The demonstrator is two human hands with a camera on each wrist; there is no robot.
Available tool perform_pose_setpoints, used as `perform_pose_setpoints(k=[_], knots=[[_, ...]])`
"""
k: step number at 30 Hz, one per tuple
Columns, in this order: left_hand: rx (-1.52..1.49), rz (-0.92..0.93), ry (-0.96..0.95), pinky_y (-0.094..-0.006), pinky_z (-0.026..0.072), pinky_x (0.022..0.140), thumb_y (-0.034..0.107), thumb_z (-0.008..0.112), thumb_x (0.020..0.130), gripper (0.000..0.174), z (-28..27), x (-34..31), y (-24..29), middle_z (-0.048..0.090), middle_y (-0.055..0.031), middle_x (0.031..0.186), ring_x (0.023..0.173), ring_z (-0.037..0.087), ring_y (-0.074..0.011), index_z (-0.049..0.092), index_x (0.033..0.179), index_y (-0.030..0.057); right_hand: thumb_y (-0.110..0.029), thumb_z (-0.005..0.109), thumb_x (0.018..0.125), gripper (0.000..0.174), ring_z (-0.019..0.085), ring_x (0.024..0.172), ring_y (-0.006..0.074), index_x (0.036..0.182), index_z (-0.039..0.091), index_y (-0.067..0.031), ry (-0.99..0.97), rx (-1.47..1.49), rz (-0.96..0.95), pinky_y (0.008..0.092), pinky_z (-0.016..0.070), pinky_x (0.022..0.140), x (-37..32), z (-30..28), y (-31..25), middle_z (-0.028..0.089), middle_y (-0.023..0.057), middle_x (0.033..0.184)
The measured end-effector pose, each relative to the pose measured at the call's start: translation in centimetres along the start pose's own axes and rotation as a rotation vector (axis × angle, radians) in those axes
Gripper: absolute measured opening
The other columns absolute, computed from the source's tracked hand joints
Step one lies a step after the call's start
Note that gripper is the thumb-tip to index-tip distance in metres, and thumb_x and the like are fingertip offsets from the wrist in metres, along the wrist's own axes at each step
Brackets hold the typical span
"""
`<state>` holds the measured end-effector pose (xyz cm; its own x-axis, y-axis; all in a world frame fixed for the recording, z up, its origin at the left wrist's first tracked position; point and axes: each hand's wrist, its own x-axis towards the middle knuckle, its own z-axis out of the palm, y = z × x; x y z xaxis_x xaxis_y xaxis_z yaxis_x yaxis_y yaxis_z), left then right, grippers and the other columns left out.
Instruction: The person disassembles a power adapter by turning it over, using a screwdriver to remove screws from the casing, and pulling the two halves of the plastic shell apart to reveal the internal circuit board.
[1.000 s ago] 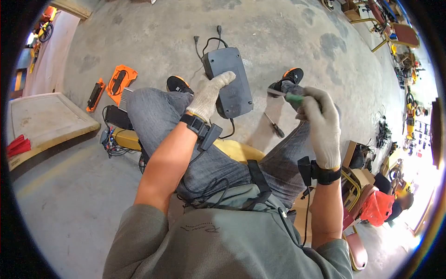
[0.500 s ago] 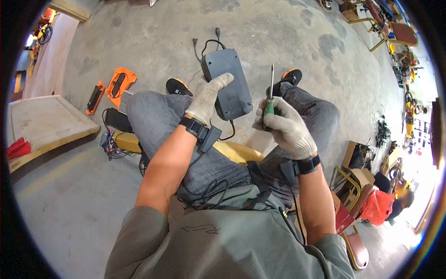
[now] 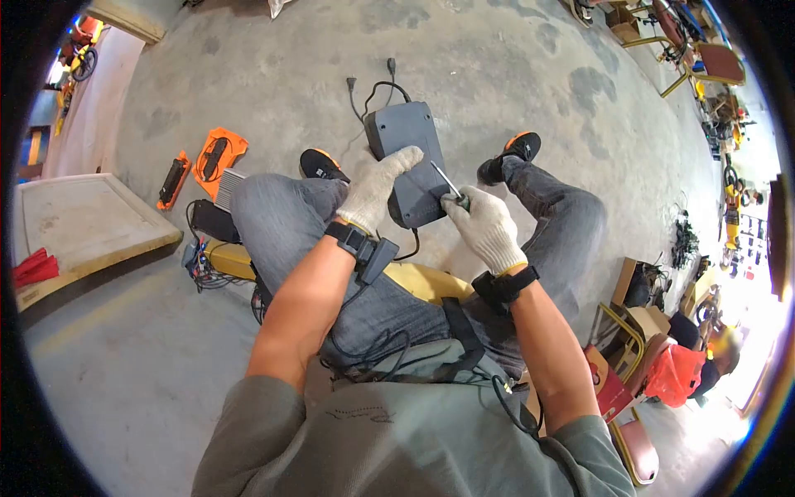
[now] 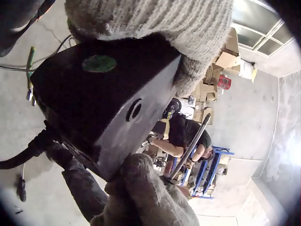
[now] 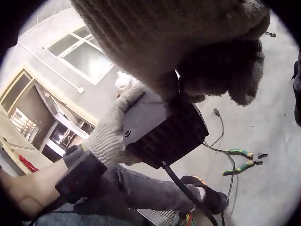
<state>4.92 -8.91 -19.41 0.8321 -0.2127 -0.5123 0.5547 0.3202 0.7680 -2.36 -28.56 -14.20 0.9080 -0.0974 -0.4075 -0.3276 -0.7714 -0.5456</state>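
Between the knees a black box-shaped device (image 3: 416,192) is held up, with cables at both ends. My gloved left hand (image 3: 379,184) grips its left side, the thumb across the top face; the glove (image 4: 155,19) fills the top of the left wrist view. In my gloved right hand (image 3: 484,225) is a green-handled screwdriver (image 3: 448,180), its shaft pointing up and left over the device's right part. That hand's fingertips are close to the device's right edge. A round recess (image 4: 134,110) shows in the device's face in the left wrist view.
Green-handled pliers (image 5: 244,161) lie on the floor beyond the device. Two plugs (image 3: 392,65) lie at the cable ends. Orange parts (image 3: 219,156) sit left of the left knee, near a pale board (image 3: 91,217). Boxes (image 3: 627,280) and a red bag (image 3: 675,371) are at the right.
My right hand has come left from beside the right knee to the device's right edge, and the screwdriver has turned with it. The device sits slightly lower in the head view.
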Motion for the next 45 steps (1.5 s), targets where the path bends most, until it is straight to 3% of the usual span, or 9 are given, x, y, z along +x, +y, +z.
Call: perform_pose_setpoints(k=[6, 18, 21, 24, 26, 28, 35, 40, 45], knots=[[0.009, -0.018, 0.098, -0.0401, 0.0645, 0.088, 0.015, 0.083, 0.092, 0.05, 0.1, 0.2, -0.6, 0.072, -0.0115, 0.119, 0.101, 0.074, -0.0232, 0.061, 0.135, 0.0004, -0.038, 0.071, 0.097, 0.036, 0.072, 0.092, 0.0457, 0.098, 0.073, -0.0026, -0.008, 0.013, -0.023, 0.0519, 0.0556, 0.081, 0.2, 0.1, 0.0, 0.072, 0.026, 0.09], [0.23, 0.095, 0.086, -0.0369, 0.061, 0.091, 0.019, 0.081, 0.093, 0.047, -0.7, 0.8, -1.4, 0.073, -0.0102, 0.118, 0.1, 0.073, -0.0213, 0.065, 0.132, -0.0018, -0.028, 0.067, 0.091, 0.026, 0.071, 0.088, 0.0473, 0.099, 0.074, -0.0039, 0.037, 0.091, -0.108, 0.0534, 0.0564, 0.081, 0.6, -0.5, 0.8, 0.072, 0.0267, 0.089], [0.173, 0.059, 0.055, -0.0375, 0.0602, 0.093, 0.019, 0.081, 0.094, 0.048, -0.3, 0.3, -0.8, 0.073, -0.0108, 0.121, 0.103, 0.073, -0.0222, 0.065, 0.134, -0.0015, -0.028, 0.069, 0.088, 0.029, 0.074, 0.081, 0.0415, 0.1, 0.074, -0.0017, 0.063, 0.136, 0.056, 0.0482, 0.0581, 0.078, 2.5, -1.0, 3.2, 0.073, 0.0248, 0.084], [0.092, -0.013, 0.023, -0.0393, 0.0614, 0.093, 0.012, 0.078, 0.094, 0.047, 0.6, -0.2, -0.2, 0.072, -0.0114, 0.123, 0.107, 0.073, -0.0233, 0.061, 0.136, 0.0003, -0.026, 0.07, 0.085, 0.031, 0.069, 0.063, 0.0214, 0.097, 0.071, 0.003, -0.144, 0.42, 0.274, 0.0374, 0.0577, 0.063, 5.1, -0.7, 5.9, 0.069, 0.0122, 0.075], [0.067, -0.05, 0.04, -0.0426, 0.0638, 0.094, 0.004, 0.073, 0.094, 0.049, 0.7, -0.3, 0.4, 0.07, -0.0133, 0.127, 0.11, 0.073, -0.0261, 0.056, 0.14, 0.0023, -0.026, 0.069, 0.086, 0.031, 0.067, 0.061, 0.0206, 0.097, 0.07, 0.0026, -0.141, 0.472, 0.334, 0.0362, 0.0569, 0.06, 6.4, -0.2, 7.0, 0.067, 0.0102, 0.074], [0.047, -0.058, 0.039, -0.0438, 0.0642, 0.094, 0.004, 0.073, 0.095, 0.049, 0.8, -0.4, 0.5, 0.069, -0.0141, 0.128, 0.11, 0.073, -0.0268, 0.056, 0.141, 0.0022, -0.028, 0.068, 0.089, 0.03, 0.062, 0.058, 0.0192, 0.095, 0.069, 0.0018, -0.134, 0.551, 0.391, 0.0342, 0.0551, 0.056, 7.8, 0.6, 8.5, 0.06, 0.0064, 0.069], [-0.033, -0.158, -0.005, -0.0458, 0.0643, 0.094, 0.005, 0.073, 0.096, 0.049, 1.0, -0.6, 0.7, 0.07, -0.0148, 0.126, 0.111, 0.073, -0.0275, 0.056, 0.142, 0.0012, -0.029, 0.064, 0.094, 0.028, 0.06, 0.059, 0.0157, 0.093, 0.067, -0.0016, 0.014, 0.702, 0.396, 0.0336, 0.0557, 0.055, 10.4, 1.4, 11.0, 0.059, 0.0046, 0.07], [-0.002, -0.094, -0.002, -0.0435, 0.0625, 0.096, 0.007, 0.077, 0.094, 0.052, 0.2, 0.0, -0.6, 0.071, -0.013, 0.125, 0.113, 0.072, -0.0259, 0.057, 0.142, 0.0015, -0.027, 0.067, 0.096, 0.025, 0.06, 0.06, 0.0145, 0.096, 0.068, -0.0024, -0.115, 0.792, 0.41, 0.0329, 0.0556, 0.055, 8.2, 1.1, 9.5, 0.062, 0.0035, 0.075], [0.075, -0.112, -0.048, -0.0408, 0.0618, 0.097, 0.007, 0.08, 0.092, 0.056, 0.0, -0.2, -0.7, 0.071, -0.0117, 0.127, 0.115, 0.07, -0.0246, 0.057, 0.143, 0.0019, -0.042, 0.071, 0.1, 0.042, 0.059, 0.064, 0.0116, 0.109, 0.07, -0.0015, -0.305, 0.706, 0.305, 0.0294, 0.0527, 0.058, 5.4, 1.1, 5.1, 0.062, 0.0031, 0.085]])
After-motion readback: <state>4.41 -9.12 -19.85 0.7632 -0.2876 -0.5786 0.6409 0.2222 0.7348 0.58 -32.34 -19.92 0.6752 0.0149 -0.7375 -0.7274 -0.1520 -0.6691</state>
